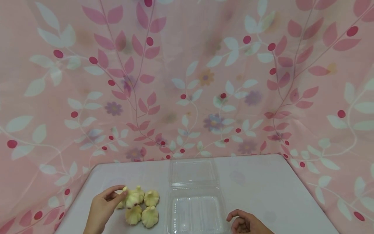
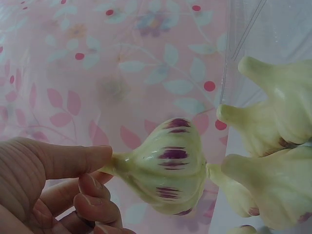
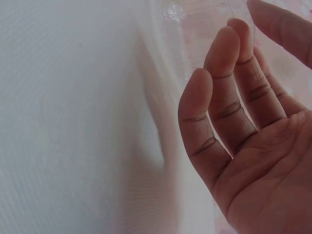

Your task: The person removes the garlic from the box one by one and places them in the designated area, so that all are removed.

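In the head view, my left hand is over the left part of the table, at a group of pale garlic bulbs. Thumb and fingers pinch one garlic bulb by its stem; purple streaks mark its pale, glossy skin. Several other bulbs, such as this garlic bulb, lie close together beside and behind it. At the right edge of a clear plastic box, my right hand hovers with loosely bent fingers and nothing in them.
The clear box stands with its lid folded back toward the rear of the white table. A pink curtain with leaf and flower prints hangs behind the table and along its sides.
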The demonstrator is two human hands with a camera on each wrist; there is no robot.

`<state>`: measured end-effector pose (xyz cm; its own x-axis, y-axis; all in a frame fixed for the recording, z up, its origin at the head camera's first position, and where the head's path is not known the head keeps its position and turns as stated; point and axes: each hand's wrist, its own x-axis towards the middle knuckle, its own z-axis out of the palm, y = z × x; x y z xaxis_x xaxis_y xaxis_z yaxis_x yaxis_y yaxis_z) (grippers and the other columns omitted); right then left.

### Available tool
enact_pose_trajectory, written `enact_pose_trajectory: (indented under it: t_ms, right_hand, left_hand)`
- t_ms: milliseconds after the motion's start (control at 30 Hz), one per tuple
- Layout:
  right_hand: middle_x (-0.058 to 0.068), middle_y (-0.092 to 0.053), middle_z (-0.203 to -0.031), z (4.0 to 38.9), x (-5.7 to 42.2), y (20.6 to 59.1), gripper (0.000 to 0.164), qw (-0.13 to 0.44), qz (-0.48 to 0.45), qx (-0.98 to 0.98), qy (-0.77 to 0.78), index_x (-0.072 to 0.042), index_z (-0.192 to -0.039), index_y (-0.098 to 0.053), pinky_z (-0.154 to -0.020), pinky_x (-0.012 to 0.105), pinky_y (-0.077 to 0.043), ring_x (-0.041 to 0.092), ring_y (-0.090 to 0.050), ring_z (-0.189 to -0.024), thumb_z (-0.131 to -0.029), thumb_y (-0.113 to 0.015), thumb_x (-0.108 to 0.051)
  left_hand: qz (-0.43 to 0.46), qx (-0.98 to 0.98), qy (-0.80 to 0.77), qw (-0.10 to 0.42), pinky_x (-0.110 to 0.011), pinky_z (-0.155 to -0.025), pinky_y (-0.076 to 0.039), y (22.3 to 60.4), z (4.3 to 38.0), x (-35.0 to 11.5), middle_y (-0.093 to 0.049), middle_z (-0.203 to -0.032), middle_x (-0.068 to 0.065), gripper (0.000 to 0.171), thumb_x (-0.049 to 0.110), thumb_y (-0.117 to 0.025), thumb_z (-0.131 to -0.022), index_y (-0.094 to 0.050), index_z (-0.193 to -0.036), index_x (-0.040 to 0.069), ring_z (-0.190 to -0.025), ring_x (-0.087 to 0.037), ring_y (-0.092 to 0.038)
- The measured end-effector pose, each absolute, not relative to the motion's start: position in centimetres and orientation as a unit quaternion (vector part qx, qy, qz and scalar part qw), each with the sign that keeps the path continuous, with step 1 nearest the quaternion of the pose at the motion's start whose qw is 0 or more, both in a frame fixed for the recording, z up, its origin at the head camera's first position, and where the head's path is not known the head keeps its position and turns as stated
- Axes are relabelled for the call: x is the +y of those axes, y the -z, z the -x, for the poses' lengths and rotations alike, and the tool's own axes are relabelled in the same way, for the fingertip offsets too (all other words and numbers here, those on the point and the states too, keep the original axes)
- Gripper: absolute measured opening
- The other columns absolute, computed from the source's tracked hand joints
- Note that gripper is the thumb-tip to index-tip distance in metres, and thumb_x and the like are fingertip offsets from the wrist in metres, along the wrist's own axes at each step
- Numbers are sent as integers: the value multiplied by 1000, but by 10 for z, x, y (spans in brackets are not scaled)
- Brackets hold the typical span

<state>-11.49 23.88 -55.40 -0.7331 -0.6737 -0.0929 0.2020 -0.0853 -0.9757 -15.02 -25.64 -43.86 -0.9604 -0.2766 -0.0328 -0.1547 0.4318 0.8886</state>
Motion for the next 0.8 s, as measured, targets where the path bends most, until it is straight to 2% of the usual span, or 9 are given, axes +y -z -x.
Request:
enact_pose_trajectory:
  t_ms: [67,333,500,800]
  right_hand:
    - [1,-66,-94,115,239,554,39,309,196,602,710,19,-131,-36,-71,20,-49,7,-60,-75,-98,-50,4]
    - [2,-66,-95,115,239,556,37,303,202,608,705,15,-131,-40,-72,21,-50,7,-61,-76,-98,-51,4]
    - [1,-66,-95,115,239,557,37,302,206,608,704,16,-131,-39,-72,21,-50,7,-61,-76,-98,-51,4]
    - [1,-66,-95,115,240,556,38,300,202,614,701,17,-131,-38,-72,21,-50,7,-61,-77,-98,-51,4]
  left_hand:
    - [-135,-844,516,64,-26,-49,-39,439,150,-259,-62,-77,-3,45,32,-82,-83,-71,-117,5,-58,-11,-45]
    - [-163,-862,476,60,-28,-62,-38,441,146,-273,-64,-80,-1,51,41,-80,-83,-70,-120,8,-70,-13,-48]
    - [-180,-865,467,49,-28,-61,-38,444,145,-280,-63,-79,-1,54,43,-79,-83,-69,-121,6,-70,-13,-48]
    - [-189,-885,421,68,-27,-57,-37,450,142,-289,-60,-72,1,49,42,-79,-83,-72,-116,6,-63,-11,-46]
